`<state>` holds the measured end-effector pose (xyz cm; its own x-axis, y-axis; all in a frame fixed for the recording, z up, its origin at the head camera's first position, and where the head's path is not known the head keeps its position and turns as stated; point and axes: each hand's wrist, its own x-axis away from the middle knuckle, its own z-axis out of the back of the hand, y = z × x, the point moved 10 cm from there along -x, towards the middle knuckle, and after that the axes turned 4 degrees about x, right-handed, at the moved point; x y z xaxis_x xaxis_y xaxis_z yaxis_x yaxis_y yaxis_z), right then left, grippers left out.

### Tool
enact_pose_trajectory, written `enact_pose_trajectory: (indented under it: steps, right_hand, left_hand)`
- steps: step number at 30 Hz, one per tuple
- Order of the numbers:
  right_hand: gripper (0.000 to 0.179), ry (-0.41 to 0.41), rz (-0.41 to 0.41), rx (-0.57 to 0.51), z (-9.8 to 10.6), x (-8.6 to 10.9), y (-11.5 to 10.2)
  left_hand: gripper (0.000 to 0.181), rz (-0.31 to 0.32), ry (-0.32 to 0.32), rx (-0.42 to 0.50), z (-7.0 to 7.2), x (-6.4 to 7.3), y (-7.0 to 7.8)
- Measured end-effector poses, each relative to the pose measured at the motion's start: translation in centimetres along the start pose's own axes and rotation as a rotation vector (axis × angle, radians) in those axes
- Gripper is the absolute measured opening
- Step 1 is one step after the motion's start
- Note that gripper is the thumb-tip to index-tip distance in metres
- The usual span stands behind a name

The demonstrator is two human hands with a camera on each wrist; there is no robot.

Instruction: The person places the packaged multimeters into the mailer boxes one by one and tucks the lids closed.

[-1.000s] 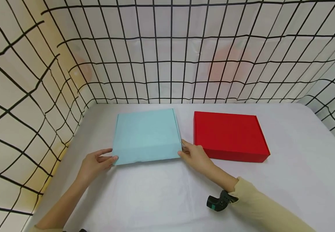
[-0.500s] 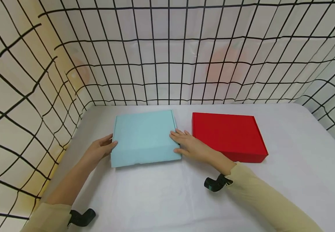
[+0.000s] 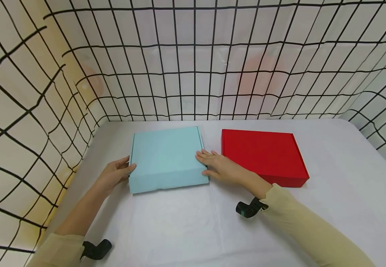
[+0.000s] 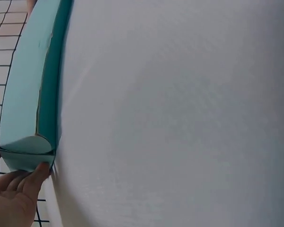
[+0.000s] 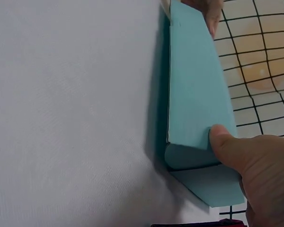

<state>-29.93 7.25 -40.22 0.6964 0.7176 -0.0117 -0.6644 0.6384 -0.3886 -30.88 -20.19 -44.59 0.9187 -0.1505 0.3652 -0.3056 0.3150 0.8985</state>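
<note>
A light blue cardboard box (image 3: 164, 152) lies on the white-covered table, its front flap (image 3: 169, 181) slanting out over the front side. My left hand (image 3: 114, 172) is at the box's left side, thumb at the top edge; in the left wrist view its fingers (image 4: 35, 182) touch the end wall. My right hand (image 3: 221, 167) rests on the right edge of the lid with fingers spread and straight. In the right wrist view its thumb (image 5: 222, 137) presses on the flap near the corner, and a shadowed gap shows under the flap.
A closed red box (image 3: 263, 155) lies right of the blue one, just beyond the right hand and forearm. Black wire grid panels (image 3: 194, 72) stand behind and along both sides of the table (image 3: 179, 230). Each wrist carries a small black camera (image 3: 248, 209).
My right hand moved from pinching the front right corner up onto the lid's right edge. The left hand slid back along the left side from the front left corner.
</note>
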Motion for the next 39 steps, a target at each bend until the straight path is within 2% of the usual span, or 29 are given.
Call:
enact_pose_trajectory:
  steps: [5, 9, 12, 17, 20, 24, 30, 33, 39]
  right_hand:
    - [0.055, 0.025, 0.004, 0.05, 0.3, -0.1, -0.1]
    - [0.055, 0.011, -0.025, 0.061, 0.5, -0.2, 0.0]
    - [0.053, 0.006, -0.012, 0.09, 0.5, -0.3, -0.3]
    - [0.05, 0.082, 0.062, 0.226, 0.5, -0.5, -1.4]
    - [0.05, 0.099, 0.063, 0.283, 0.5, -0.5, -1.5]
    - [0.053, 0.097, 0.045, 0.299, 0.5, -0.4, -1.4]
    - [0.05, 0.209, 0.09, 0.342, 0.9, -0.3, -1.9]
    - [0.051, 0.227, 0.081, 0.348, 0.9, -0.2, -1.7]
    - [0.053, 0.251, 0.081, 0.331, 0.8, 0.0, -1.4]
  left_hand:
    - [0.079, 0.0, -0.013, -0.038, 0.0, -0.1, 0.1]
    - [0.079, -0.01, -0.032, -0.043, -0.1, -0.1, 0.4]
    - [0.078, -0.014, -0.042, -0.045, -0.1, 0.1, 0.5]
    - [0.077, -0.019, -0.046, -0.057, -0.1, 0.2, 0.5]
    - [0.076, -0.018, -0.042, -0.059, -0.2, 0.2, 0.4]
    - [0.076, -0.012, -0.037, -0.057, -0.2, 0.1, 0.2]
    - [0.077, -0.046, -0.04, -0.06, -0.2, -0.1, 0.3]
    - [0.077, -0.06, -0.045, -0.056, -0.3, -0.1, 0.4]
    - [0.076, -0.047, -0.039, -0.032, -0.2, -0.1, 0.3]
